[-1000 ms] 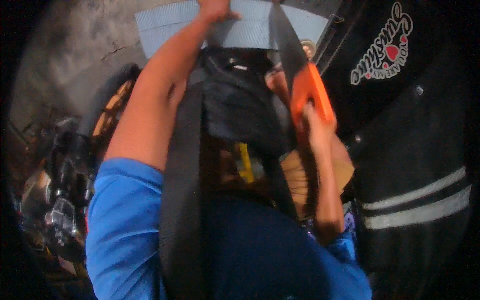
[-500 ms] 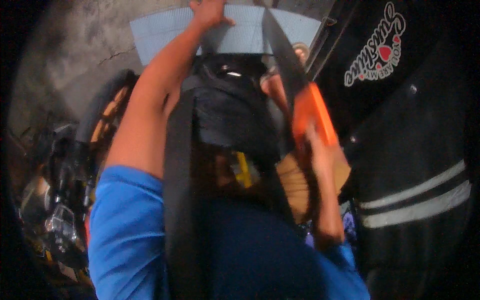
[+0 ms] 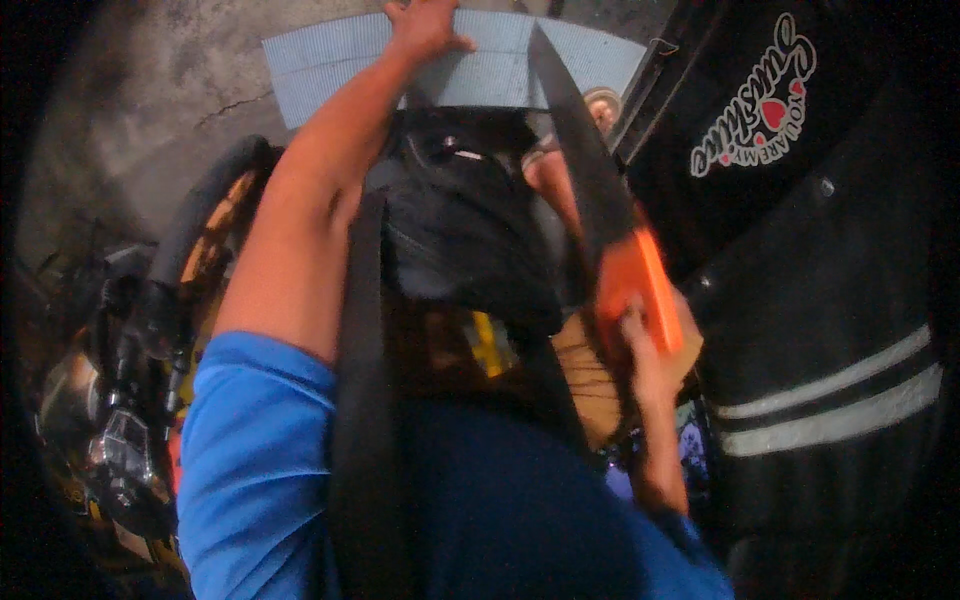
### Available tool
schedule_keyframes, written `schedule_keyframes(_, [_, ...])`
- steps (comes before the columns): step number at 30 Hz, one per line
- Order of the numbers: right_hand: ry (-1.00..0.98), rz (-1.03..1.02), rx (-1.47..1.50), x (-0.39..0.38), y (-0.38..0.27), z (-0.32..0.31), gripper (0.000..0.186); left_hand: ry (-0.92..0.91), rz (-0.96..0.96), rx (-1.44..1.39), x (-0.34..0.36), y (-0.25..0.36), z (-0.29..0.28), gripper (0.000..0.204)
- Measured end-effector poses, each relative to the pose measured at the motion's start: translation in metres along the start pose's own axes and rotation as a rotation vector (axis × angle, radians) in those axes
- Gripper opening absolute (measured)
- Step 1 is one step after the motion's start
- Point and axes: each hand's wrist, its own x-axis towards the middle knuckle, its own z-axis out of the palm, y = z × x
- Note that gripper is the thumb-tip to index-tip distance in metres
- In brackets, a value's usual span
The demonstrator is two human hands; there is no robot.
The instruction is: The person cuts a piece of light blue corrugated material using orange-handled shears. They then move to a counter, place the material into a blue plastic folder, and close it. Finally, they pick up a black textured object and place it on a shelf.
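Two hands busy: your left hand (image 3: 425,25) presses flat on the sheet (image 3: 480,65) at 12 o'clock; your right hand (image 3: 645,345) grips the saw (image 3: 600,215).

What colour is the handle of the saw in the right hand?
Orange, on the saw handle gripped by the right hand; seen in the head view.

Left hand (image 3: 425,25) pressing blue corrugated sheet (image 3: 320,65), right hand (image 3: 640,345) gripping orange-handled saw (image 3: 600,215)

left hand (image 3: 425,28) outstretched flat, right hand (image 3: 640,335) gripping
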Motion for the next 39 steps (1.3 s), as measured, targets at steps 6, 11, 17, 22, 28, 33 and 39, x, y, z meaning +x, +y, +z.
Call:
schedule_keyframes(6, [0.076, 0.072, 0.102, 0.053, -0.008, 0.038, 0.037, 0.012, 0.052, 0.063, -0.004, 0.016, -0.011, 0.080])
schedule_keyframes(11, [-0.028, 0.005, 0.209, 0.104, -0.029, 0.052, 0.031, -0.074, 0.016, -0.015, 0.002, 0.008, -0.002, 0.081])
schedule_keyframes(17, [-0.039, 0.008, -0.042, -0.049, -0.021, -0.057, 0.039, 0.006, 0.014, 0.030, -0.009, 0.006, -0.009, 0.084])
schedule_keyframes(22, [-0.042, -0.129, 0.122, 0.107, -0.026, 0.062, 0.030, 0.060, 0.081, 0.012, 0.001, 0.016, 0.005, 0.082])
schedule_keyframes(28, [0.068, -0.040, -0.108, -0.005, -0.029, -0.053, 0.044, 0.013, 0.012, 0.016, -0.001, 0.010, -0.010, 0.078])
schedule_keyframes(33, [0.054, 0.072, 0.217, 0.014, -0.055, -0.064, 0.035, 0.067, 0.056, 0.027, -0.002, 0.003, -0.005, 0.077])
schedule_keyframes(39, [-0.232, -0.079, 0.119, 0.104, -0.120, -0.012, 0.017, 0.127, 0.086, -0.020, -0.013, 0.013, 0.002, 0.079])
